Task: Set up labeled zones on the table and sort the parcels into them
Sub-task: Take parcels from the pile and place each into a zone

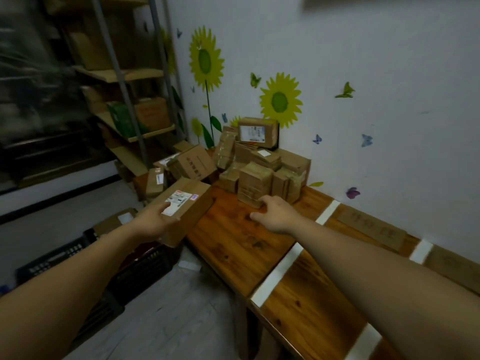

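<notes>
My left hand (153,222) grips a brown cardboard parcel (191,211) with a white shipping label, held over the table's left edge. My right hand (276,213) reaches to a small taped parcel (253,187) at the front of a pile of parcels (259,154) in the table's far corner; its fingers touch the parcel's lower front edge. The wooden table (239,240) carries white tape strips (276,275) that mark off zones. A cardboard label (371,227) lies flat by the wall in the middle zone.
More boxes (194,162) lean beside the table's far left end. Black plastic crates (140,271) stand on the floor under my left arm. A metal shelf rack (135,81) with cartons stands at the left. The wall with sunflower stickers borders the table.
</notes>
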Available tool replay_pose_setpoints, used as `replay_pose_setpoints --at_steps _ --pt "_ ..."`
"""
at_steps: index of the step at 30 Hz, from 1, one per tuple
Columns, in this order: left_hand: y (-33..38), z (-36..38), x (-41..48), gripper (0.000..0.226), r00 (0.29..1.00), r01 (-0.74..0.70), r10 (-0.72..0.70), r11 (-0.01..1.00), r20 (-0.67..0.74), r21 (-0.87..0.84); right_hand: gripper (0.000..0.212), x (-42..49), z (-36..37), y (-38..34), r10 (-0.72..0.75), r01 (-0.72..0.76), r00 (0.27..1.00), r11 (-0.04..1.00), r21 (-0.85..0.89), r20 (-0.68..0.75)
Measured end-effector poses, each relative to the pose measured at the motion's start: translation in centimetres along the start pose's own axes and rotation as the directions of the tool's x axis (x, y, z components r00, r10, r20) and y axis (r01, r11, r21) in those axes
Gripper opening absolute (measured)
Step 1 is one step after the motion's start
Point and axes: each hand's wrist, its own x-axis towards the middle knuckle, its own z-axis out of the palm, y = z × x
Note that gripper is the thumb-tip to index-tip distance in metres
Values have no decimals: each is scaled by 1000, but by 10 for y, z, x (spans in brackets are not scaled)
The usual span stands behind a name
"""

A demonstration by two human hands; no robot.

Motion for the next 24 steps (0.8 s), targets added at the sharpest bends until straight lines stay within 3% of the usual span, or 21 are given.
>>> replay_pose_setpoints --at_steps 10,14,20,24 --pt "-71 -72 166 51 984 -82 76 996 163 31 62 142 89 -105 189 -188 982 971 146 7" --pt "-87 -84 214 52 969 -45 30 997 246 58 62 179 129 -132 263 -270 963 932 242 61" --pt "-111 -72 284 67 938 89 -79 996 338 -15 57 228 169 -148 255 -308 951 837 451 177" --pt "-123 -58 309 56 897 124 -127 992 422 37 49 246 189 -152 264 -361 932 757 545 250"
